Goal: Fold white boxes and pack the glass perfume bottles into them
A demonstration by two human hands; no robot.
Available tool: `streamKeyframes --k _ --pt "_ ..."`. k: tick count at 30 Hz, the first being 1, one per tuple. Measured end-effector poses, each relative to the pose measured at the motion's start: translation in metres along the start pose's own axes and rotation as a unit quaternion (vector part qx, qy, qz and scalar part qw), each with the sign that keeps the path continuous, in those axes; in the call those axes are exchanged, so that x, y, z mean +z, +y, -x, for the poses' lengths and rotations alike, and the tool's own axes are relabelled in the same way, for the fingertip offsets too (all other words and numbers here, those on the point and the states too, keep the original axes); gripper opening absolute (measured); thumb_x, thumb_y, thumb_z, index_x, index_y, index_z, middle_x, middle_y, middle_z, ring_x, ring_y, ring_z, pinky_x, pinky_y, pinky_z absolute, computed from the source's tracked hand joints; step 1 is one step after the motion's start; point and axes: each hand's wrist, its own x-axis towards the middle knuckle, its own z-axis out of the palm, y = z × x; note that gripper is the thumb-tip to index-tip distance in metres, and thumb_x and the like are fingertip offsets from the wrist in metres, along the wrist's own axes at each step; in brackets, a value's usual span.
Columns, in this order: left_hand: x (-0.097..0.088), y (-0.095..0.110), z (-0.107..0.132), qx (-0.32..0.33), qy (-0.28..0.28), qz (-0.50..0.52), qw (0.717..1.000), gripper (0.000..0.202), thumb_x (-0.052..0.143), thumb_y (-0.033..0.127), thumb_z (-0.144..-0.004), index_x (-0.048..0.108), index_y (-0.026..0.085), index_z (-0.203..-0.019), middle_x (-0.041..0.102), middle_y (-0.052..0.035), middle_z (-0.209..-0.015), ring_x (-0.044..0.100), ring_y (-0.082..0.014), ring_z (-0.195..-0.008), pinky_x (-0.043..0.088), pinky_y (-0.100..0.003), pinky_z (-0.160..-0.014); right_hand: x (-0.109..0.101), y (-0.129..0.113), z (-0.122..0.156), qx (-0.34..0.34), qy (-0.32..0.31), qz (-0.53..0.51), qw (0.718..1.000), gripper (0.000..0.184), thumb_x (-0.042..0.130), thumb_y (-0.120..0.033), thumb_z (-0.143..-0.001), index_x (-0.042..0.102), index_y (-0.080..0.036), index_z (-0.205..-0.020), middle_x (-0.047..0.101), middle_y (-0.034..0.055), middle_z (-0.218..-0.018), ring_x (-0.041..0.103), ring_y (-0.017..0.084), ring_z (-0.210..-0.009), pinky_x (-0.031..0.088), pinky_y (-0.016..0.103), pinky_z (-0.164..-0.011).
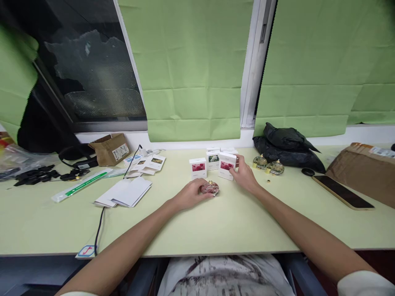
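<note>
My left hand (190, 194) rests on the pale green table (216, 224), its fingers curled round a small pink glass perfume bottle (210, 188) with a gold cap. My right hand (245, 174) reaches forward and grips a small white box with a red flower picture (226, 165). Beside it stand a matching white box with a red picture (198, 167) and a white box with a white flower picture (213, 159). More white boxes sit behind them.
Two round greenish perfume bottles (268, 164) stand right of the boxes, before a black plastic bag (285, 146). A dark phone (342, 191) and brown parcel (359, 168) lie far right. Flat white cartons (126, 192), a cardboard box (110, 149), a black cable and black clips lie left.
</note>
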Motion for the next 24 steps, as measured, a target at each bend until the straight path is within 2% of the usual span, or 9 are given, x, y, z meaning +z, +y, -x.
streamKeyframes --k 4,10,18,24 --pt "0.0 -0.001 0.0 -0.002 0.004 -0.006 1.0 0.035 0.072 0.054 -0.092 0.064 0.02 -0.095 0.065 -0.0022 -0.09 0.057 -0.0194 -0.08 0.04 -0.031 -0.071 -0.001 0.002 -0.003 0.023 -0.016 0.019 0.999 0.058 0.056 -0.033 -0.092 0.038 -0.022 -0.146 0.073 0.0132 -0.125 0.073 0.033 -0.103 0.055 0.043 -0.087" --pt "-0.001 0.002 0.0 0.001 -0.002 0.002 1.0 0.034 0.071 0.053 -0.093 0.064 0.02 -0.096 0.065 -0.0026 -0.091 0.057 -0.0195 -0.08 0.039 -0.031 -0.071 -0.006 0.002 -0.005 0.014 -0.04 0.029 0.999 0.058 0.055 -0.033 -0.092 0.036 -0.02 -0.146 0.073 0.0148 -0.123 0.072 0.034 -0.106 0.055 0.044 -0.089" --pt "-0.001 0.003 -0.001 0.0 -0.007 0.005 1.0 0.034 0.071 0.054 -0.093 0.065 0.02 -0.096 0.066 -0.0034 -0.093 0.058 -0.0206 -0.082 0.039 -0.031 -0.072 -0.007 0.007 -0.009 0.031 -0.063 0.009 0.997 0.05 0.053 -0.029 -0.093 0.039 -0.022 -0.14 0.072 0.0153 -0.126 0.071 0.034 -0.11 0.056 0.047 -0.092" --pt "-0.001 0.002 -0.001 0.002 -0.001 0.002 1.0 0.034 0.072 0.053 -0.092 0.064 0.02 -0.096 0.066 -0.0032 -0.092 0.057 -0.0204 -0.081 0.04 -0.031 -0.072 -0.01 0.011 -0.018 0.022 -0.084 -0.046 0.995 0.063 0.056 -0.02 -0.087 0.031 -0.021 -0.145 0.064 0.0158 -0.14 0.07 0.027 -0.113 0.056 0.042 -0.095"
